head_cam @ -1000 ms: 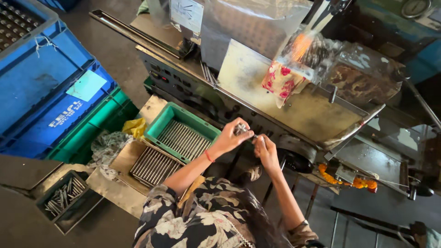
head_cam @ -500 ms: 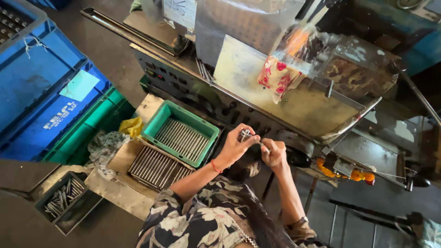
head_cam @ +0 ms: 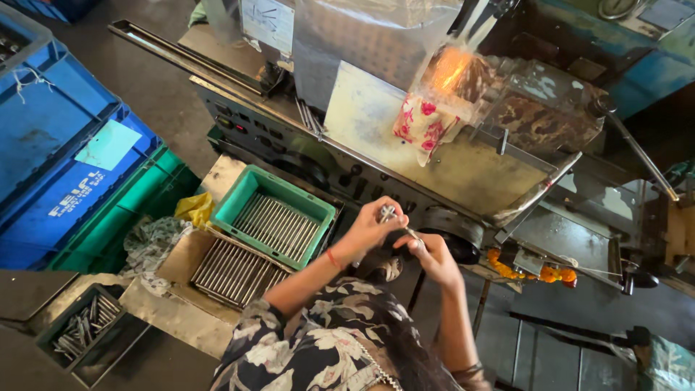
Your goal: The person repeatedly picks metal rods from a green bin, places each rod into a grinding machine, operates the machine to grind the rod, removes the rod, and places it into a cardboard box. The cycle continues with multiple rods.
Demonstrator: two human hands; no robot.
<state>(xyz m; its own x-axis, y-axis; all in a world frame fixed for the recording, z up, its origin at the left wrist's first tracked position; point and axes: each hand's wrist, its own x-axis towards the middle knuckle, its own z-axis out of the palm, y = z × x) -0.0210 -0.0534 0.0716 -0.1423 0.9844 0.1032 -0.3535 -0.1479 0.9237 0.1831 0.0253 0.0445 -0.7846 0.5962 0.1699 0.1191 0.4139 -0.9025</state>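
My left hand [head_cam: 369, 228] and my right hand [head_cam: 433, 255] are close together in front of a grimy metal machine [head_cam: 463, 166]. Between them they hold a thin metal rod [head_cam: 397, 221]: the left fingers pinch its upper end and the right fingers grip the lower end. A red band sits on the left wrist. Below and left of the hands, a green tray [head_cam: 239, 192] holds a row of similar rods. A flat tray of rods [head_cam: 233, 271] lies beside it.
Blue crates [head_cam: 51, 137] and a green crate [head_cam: 137, 217] are stacked at the left. A small dark bin of metal pieces [head_cam: 79, 329] sits at the lower left. A yellow rag [head_cam: 194, 208] lies by the green tray. A patterned cloth [head_cam: 422, 124] hangs on the machine, under plastic sheeting.
Both hands stay together on the rod and have drifted slightly right and down along the machine front. The view has shifted a little.
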